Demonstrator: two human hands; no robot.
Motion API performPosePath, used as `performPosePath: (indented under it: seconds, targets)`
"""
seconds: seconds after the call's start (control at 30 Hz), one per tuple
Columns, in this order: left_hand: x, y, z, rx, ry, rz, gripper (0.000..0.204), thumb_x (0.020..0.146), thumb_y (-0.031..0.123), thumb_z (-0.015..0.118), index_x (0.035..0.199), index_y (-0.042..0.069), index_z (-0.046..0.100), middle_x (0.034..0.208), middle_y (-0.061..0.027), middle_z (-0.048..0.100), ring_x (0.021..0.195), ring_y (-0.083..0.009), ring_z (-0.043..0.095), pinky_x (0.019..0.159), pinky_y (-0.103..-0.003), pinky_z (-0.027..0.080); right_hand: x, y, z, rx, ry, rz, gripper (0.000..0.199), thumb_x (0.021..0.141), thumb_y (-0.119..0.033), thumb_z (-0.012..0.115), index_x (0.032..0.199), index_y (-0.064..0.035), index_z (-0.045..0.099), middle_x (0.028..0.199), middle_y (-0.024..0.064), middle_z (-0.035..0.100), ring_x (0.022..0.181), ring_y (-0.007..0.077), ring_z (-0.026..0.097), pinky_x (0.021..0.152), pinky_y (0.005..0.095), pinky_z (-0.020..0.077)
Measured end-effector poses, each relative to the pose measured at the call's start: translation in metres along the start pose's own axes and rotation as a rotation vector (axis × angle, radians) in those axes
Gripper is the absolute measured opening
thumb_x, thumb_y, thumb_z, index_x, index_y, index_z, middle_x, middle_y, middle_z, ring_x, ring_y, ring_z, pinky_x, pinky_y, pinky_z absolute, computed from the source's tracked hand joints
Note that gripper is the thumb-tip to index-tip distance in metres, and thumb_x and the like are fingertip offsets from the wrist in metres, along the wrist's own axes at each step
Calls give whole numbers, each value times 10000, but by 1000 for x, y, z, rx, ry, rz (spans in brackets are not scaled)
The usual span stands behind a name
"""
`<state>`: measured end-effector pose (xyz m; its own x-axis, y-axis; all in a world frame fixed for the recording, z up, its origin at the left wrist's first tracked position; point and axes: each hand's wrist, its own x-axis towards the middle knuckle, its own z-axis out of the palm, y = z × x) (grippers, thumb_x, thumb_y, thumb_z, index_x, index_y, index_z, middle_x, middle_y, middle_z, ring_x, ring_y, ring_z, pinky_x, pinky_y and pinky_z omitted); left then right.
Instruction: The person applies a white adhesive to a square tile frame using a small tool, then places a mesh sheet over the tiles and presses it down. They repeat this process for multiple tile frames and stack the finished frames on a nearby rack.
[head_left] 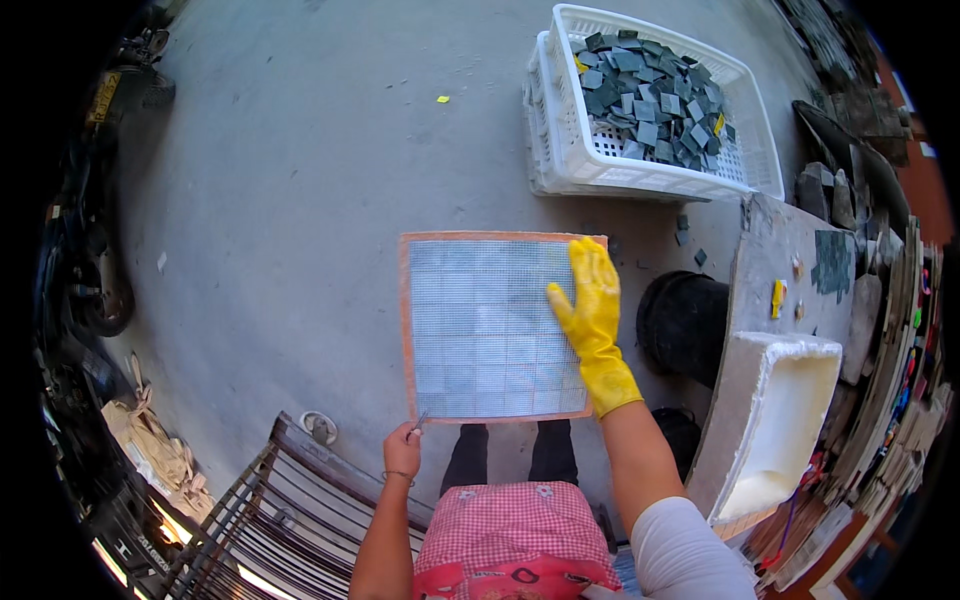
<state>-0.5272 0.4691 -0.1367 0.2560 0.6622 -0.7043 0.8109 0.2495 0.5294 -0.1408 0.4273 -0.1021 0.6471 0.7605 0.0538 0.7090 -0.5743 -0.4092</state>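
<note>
A square mesh sheet (490, 325), pale with a fine grid and an orange-brown border, lies in front of me. My right hand (590, 310), in a yellow rubber glove, rests flat on its right part with fingers stretched and thumb apart. At the sheet's near left corner, my bare left hand (402, 450) is closed on a small, thin metal tool (420, 422). The tool's tip reaches the corner; its exact kind is too small to make out. What supports the sheet is hidden beneath it.
White plastic baskets (760, 130) at far right hold many dark square tiles (645, 95). To the right stand a black bucket (680, 315), a grey board (765, 260) and a white foam box (780, 420). A metal slatted rack (270, 500) is at near left.
</note>
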Motion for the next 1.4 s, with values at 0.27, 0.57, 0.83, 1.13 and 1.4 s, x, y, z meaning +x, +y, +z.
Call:
performPosePath:
  seconds: [0.27,0.57,0.83,1.13,1.4]
  targets:
    - [-4,-9,4,-19,-6,39,167,789,98,555,917,11,619,612,-127,548,550,-209,530,552,-325,429,-3,4,-14,-85,160,93,537,842,-308,530,1299,-61,398,1355,161,373,1275,323,315,1070,420,206]
    - [-2,-9,10,-60,0,86,116,818,102,539,855,27,619,575,-19,523,531,-94,485,511,-250,397,22,-160,90,136,12,-253,632,716,-275,663,1265,-57,439,1326,189,397,1247,352,344,1069,441,207]
    - [-5,-24,-1,-206,-146,105,144,850,137,521,888,28,607,615,3,524,537,-71,465,463,-228,357,61,-149,77,148,6,-399,511,712,-222,654,1162,-20,522,1220,180,502,1170,331,437,1031,414,287]
    - [-39,-68,-52,-852,47,-418,140,906,170,468,969,66,536,650,28,462,502,-36,374,399,-167,270,-101,-156,86,419,-612,-973,619,713,-290,650,1247,-51,447,1322,127,415,1261,302,349,1065,431,243]
    - [-78,-124,-86,-863,191,-469,130,910,171,463,952,73,537,643,33,459,498,-35,371,402,-167,269,-32,-122,44,273,-290,-550,552,687,-183,671,1193,-45,498,1255,146,479,1197,306,418,1028,446,288]
